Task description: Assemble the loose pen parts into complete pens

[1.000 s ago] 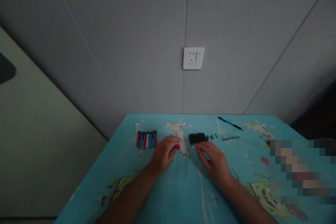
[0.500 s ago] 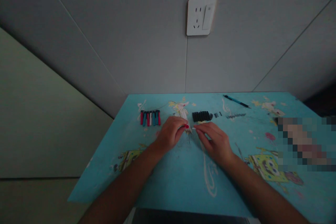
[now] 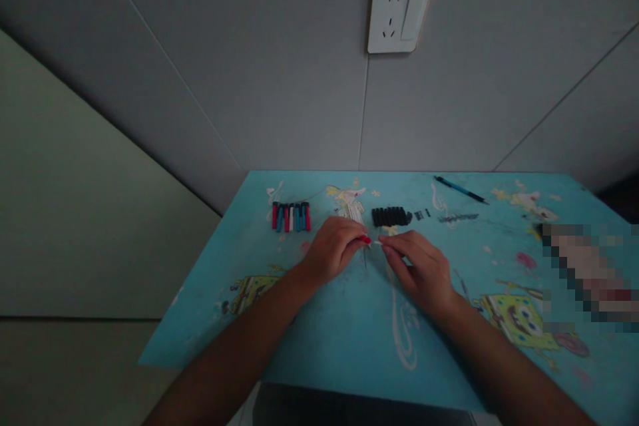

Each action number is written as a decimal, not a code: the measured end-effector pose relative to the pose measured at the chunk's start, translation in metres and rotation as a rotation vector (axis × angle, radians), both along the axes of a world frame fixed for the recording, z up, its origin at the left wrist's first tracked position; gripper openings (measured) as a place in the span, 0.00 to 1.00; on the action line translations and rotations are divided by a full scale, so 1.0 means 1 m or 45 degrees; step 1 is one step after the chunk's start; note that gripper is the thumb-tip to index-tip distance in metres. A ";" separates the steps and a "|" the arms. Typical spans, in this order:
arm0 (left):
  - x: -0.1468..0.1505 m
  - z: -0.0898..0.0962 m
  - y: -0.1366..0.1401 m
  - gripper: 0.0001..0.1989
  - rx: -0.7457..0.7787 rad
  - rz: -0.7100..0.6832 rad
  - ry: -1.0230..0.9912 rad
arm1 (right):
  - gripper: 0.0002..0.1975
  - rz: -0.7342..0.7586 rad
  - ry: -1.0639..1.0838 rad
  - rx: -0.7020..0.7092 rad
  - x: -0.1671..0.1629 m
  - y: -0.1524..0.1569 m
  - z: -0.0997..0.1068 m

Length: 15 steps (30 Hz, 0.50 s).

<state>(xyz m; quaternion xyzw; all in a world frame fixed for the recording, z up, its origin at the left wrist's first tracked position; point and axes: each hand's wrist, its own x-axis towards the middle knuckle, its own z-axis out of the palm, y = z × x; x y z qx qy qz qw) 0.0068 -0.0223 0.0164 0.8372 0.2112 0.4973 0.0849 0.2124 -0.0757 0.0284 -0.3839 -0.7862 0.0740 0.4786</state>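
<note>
My left hand (image 3: 333, 249) is closed, its thumb and index finger pinching a small red cylindrical piece (image 3: 366, 240). Just to the right, my right hand (image 3: 422, 269) pinches a thin white stick (image 3: 378, 243) whose tip points at the red piece, with a small gap between them. Most of both held things is hidden by the fingers. Behind my left hand lie thin white sticks (image 3: 355, 214), side by side. A row of black tubular pieces (image 3: 390, 216) lies beyond my right hand. Red, blue and white tubes with dark ends (image 3: 291, 218) are lined up left of my left hand.
A blue and black pen (image 3: 462, 190) lies near the wall. Small dark bits (image 3: 422, 215) and thin dark pieces like springs (image 3: 458, 217) lie right of the black row. The blue table (image 3: 329, 353) has cartoon prints. A blurred-out object (image 3: 589, 266) is at right.
The view has shifted, so the table's contents appear farther right and slightly higher. Both hands keep their pinches, with the white stick and red piece still close together.
</note>
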 end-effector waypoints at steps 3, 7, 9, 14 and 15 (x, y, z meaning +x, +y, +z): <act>0.000 0.002 0.000 0.12 0.019 -0.005 -0.006 | 0.15 -0.019 -0.006 -0.011 0.000 0.000 -0.001; -0.001 -0.001 0.001 0.13 0.020 -0.014 -0.030 | 0.13 -0.023 -0.022 -0.048 0.001 0.000 -0.001; 0.000 -0.005 0.000 0.15 -0.036 -0.007 -0.081 | 0.12 -0.017 -0.027 -0.103 0.000 0.001 0.000; 0.015 -0.005 -0.008 0.19 -0.546 0.031 -0.496 | 0.11 0.183 -0.069 -0.317 -0.007 0.004 0.003; 0.020 -0.003 -0.010 0.17 -0.683 0.012 -0.596 | 0.11 0.227 -0.086 -0.344 -0.008 0.004 0.002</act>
